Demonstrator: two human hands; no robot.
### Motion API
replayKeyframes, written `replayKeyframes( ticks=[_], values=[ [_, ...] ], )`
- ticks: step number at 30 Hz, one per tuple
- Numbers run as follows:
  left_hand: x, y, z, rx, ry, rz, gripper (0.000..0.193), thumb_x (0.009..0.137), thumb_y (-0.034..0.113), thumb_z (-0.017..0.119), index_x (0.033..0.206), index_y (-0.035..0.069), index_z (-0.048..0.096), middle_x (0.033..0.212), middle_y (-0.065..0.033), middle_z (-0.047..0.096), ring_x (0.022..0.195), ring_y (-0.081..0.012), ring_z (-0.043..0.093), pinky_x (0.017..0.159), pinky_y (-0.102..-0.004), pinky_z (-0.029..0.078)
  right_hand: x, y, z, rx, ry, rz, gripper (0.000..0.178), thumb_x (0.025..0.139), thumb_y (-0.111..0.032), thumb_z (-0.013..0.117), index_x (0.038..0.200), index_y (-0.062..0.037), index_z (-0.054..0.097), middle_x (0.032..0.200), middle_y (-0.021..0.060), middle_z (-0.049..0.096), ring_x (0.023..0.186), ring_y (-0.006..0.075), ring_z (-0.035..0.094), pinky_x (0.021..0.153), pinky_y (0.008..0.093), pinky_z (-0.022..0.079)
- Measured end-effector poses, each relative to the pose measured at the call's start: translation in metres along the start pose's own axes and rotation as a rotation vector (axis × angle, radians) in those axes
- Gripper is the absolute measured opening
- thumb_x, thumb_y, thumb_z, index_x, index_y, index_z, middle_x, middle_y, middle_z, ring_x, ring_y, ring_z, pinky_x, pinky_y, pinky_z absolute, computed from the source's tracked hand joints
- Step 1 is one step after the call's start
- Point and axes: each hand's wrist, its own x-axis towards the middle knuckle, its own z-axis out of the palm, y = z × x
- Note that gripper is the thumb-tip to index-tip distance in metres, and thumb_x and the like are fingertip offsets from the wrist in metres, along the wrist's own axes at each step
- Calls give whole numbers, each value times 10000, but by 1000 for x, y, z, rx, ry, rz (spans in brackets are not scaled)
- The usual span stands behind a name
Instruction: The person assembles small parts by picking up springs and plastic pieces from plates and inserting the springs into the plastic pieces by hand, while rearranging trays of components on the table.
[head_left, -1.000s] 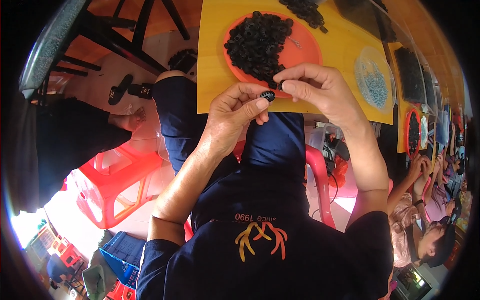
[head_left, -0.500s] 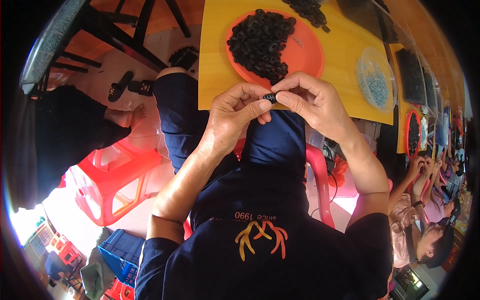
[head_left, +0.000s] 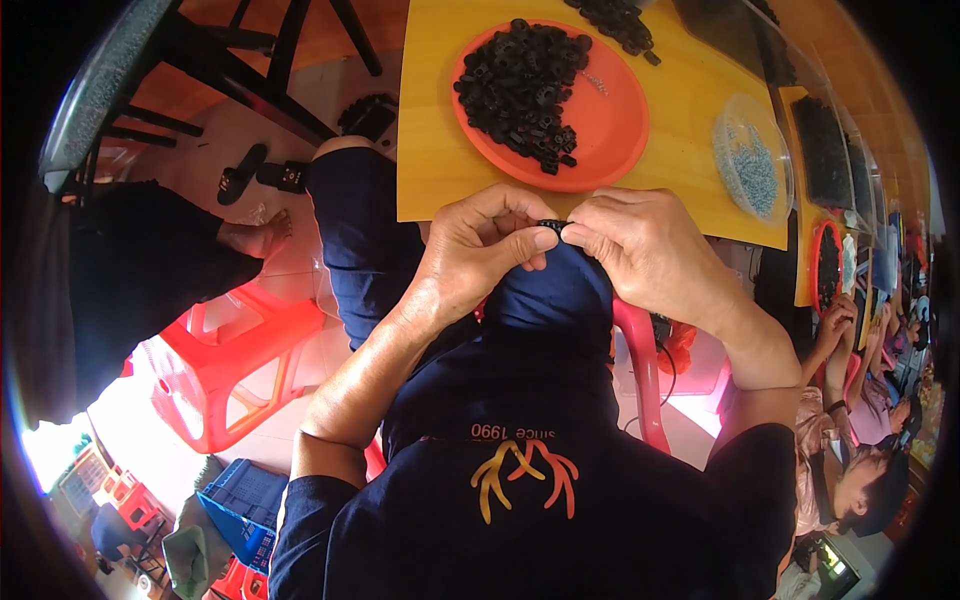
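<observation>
Between my two hands, over my lap just in front of the table edge, is a small black ribbed plastic part (head_left: 551,229). My left hand (head_left: 487,240) pinches it between thumb and forefinger. The thumb and fingertips of my right hand (head_left: 650,245) close on its other end. Fingers cover most of the part, so its full shape is hidden. Beyond my hands a round orange plate (head_left: 615,130) stands on the yellow table (head_left: 680,190). A heap of similar black parts (head_left: 520,85) fills its left side, and several small silvery pieces (head_left: 597,84) lie near the heap.
A clear round tub (head_left: 722,165) of small bluish-grey pieces stands right of the plate. More black parts (head_left: 618,25) lie at the table's far side. Red plastic stools (head_left: 235,370) are at the left, beside another person's leg. Other people work along the right.
Both hands have drawn back toward my body with the black part, away from the plate. My right hand has turned, its back now facing up more, with its fingers more curled.
</observation>
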Motion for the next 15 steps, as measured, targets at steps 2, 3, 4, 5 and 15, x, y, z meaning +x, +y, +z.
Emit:
replayKeyframes(
  ticks=[2,3,4,5,15],
  values=[
    [0,1,-1,20,13,-11,144,929,54,697,1046,-9,642,843,-35,672,741,-76,628,677,-222,525,-1,-3,3,-30,8,-3,128,894,-91,683,866,17,620,728,150,607,648,344,597,576,401,464],
    [0,1,-1,20,12,-12,144,929,54,697,1046,-9,642,843,-35,672,741,-76,628,677,-222,525,-2,-3,4,-61,15,-8,135,906,-98,678,869,20,623,721,144,611,627,321,603,564,386,463],
    [0,1,-2,5,0,-20,145,928,53,698,1046,-9,642,831,-33,671,734,-77,627,678,-223,525,-2,-1,4,-62,17,-4,135,906,-98,678,869,20,623,721,144,611,627,321,603,564,386,463],
    [1,2,-3,-11,-11,-29,145,927,53,698,1046,-9,642,819,-31,670,727,-78,625,678,-224,526,-2,3,4,76,-13,70,147,921,-110,672,876,22,628,710,126,614,608,268,602,554,359,457],
    [8,7,-12,-35,-136,159,236,893,80,736,1114,42,663,1358,-116,485,1117,-157,567,943,-315,496,-3,24,18,964,-296,289,557,987,-470,593,1300,-9,591,970,39,642,840,113,600,739,259,516]
  ],
)
